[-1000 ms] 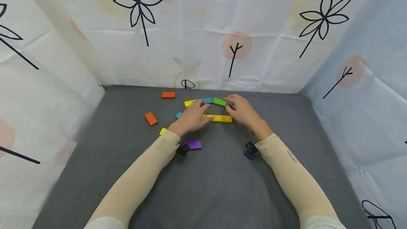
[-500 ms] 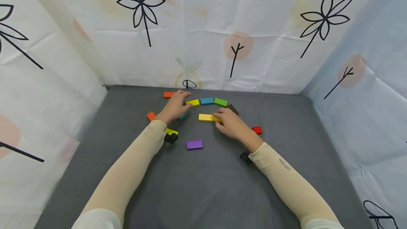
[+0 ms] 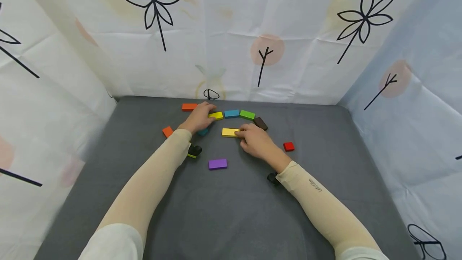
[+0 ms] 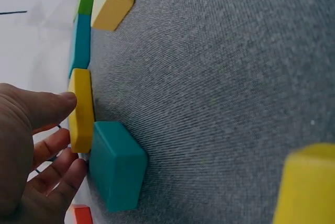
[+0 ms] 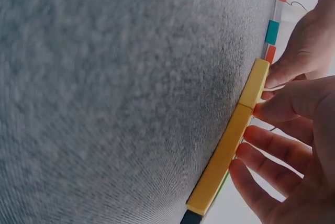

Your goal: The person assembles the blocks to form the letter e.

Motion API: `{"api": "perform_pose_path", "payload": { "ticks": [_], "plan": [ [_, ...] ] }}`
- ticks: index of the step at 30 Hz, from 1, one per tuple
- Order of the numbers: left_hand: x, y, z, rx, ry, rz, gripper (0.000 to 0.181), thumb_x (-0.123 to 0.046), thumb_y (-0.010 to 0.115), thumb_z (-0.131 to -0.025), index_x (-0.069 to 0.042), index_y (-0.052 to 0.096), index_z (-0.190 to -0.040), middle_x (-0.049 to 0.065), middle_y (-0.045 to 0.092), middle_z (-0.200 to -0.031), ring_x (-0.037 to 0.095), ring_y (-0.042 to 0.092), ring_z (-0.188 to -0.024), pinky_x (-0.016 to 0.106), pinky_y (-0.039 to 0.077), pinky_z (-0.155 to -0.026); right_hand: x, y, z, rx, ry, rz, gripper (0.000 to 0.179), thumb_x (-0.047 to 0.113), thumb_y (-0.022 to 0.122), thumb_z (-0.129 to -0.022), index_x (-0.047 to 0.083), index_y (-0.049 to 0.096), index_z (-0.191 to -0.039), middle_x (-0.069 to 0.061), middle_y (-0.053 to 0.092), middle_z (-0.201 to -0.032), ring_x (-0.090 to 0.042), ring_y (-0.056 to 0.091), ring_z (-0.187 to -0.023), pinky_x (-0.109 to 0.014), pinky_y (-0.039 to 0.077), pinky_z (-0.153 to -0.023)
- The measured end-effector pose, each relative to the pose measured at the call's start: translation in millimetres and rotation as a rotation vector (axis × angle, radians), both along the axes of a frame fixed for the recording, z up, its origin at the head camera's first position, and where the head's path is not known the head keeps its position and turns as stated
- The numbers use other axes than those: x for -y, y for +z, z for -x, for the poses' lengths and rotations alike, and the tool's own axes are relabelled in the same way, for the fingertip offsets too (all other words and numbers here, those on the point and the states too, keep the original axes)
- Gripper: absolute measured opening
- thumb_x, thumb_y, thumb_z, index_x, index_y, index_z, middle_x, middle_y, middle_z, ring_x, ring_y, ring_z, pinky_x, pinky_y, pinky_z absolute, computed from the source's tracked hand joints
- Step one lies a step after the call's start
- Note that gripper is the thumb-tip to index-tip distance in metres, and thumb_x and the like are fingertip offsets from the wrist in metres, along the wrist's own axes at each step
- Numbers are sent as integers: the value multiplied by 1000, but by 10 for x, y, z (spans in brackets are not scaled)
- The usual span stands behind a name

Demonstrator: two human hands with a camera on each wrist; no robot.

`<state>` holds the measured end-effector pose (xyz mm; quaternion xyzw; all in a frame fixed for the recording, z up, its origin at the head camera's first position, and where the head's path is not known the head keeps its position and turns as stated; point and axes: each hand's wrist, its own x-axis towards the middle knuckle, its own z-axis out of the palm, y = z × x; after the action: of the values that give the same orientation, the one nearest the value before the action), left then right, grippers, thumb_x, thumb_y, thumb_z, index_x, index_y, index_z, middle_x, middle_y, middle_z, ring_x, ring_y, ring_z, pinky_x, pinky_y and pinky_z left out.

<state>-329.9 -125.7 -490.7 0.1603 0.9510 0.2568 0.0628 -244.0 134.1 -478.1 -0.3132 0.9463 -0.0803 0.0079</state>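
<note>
My left hand (image 3: 199, 117) is at the left end of a yellow block (image 3: 216, 115), its thumb and fingers about that end in a pinch. A teal block (image 4: 118, 166) lies close beside those fingers. With loosely extended fingers, my right hand (image 3: 257, 141) touches two bars set end to end: a light yellow block (image 3: 229, 132) and a longer orange-yellow block (image 5: 222, 156). The head view hides the longer one under this hand. Right of the yellow block, a blue block (image 3: 231, 113), a green block (image 3: 247, 114) and a dark brown block (image 3: 260, 123) make a curved row.
Orange blocks (image 3: 189, 107) (image 3: 167, 131) lie at the left. A purple block (image 3: 218, 164) is in front, and a red block (image 3: 288, 146) sits at the right. The left wrist camera partly covers another yellow block (image 3: 192, 156). Printed cloth walls surround the grey table (image 3: 231, 220).
My left hand has gone left from the bars to the yellow block. My right hand has come from near the dark brown block, left and nearer, onto the bars.
</note>
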Motion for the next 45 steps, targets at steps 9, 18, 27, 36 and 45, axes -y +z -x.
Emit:
{"api": "perform_pose_path", "payload": {
  "ticks": [9,18,27,36,45],
  "plan": [
    [-47,-15,22,23,8,-9,42,-10,68,-107,1,64,-147,19,60,-140,35,58,-126,48,48,-110,8,56,-1,-24,-7,-16,37,10,68,-102,14,77,-138,-8,69,-133,-26,66,-118,-43,56,-96],
    [-67,5,20,20,36,-27,37,-10,71,-107,1,69,-142,18,62,-133,33,60,-119,47,50,-106,-5,125,-4,-9,-19,-30,40,11,67,-101,15,76,-139,-6,68,-138,-26,67,-121,-43,58,-94],
    [-78,17,8,44,63,-50,38,-12,73,-106,0,70,-141,16,63,-132,32,60,-118,47,51,-106,-49,99,-28,11,-25,13,44,7,68,-99,14,74,-142,-7,65,-143,-26,64,-126,-43,56,-96],
    [-102,-7,-8,61,75,-59,37,-14,75,-105,-1,70,-140,14,65,-130,30,61,-116,46,52,-104,-62,16,-54,31,-40,60,46,7,70,-99,15,73,-144,-7,64,-144,-26,63,-127,-45,54,-102],
    [-131,-32,9,74,79,-67,37,-15,76,-104,0,70,-137,13,69,-128,29,63,-115,46,52,-105,-64,-12,-56,42,-47,67,47,8,71,-98,16,72,-145,-7,64,-144,-25,62,-129,-44,54,-104]
  ]
}}
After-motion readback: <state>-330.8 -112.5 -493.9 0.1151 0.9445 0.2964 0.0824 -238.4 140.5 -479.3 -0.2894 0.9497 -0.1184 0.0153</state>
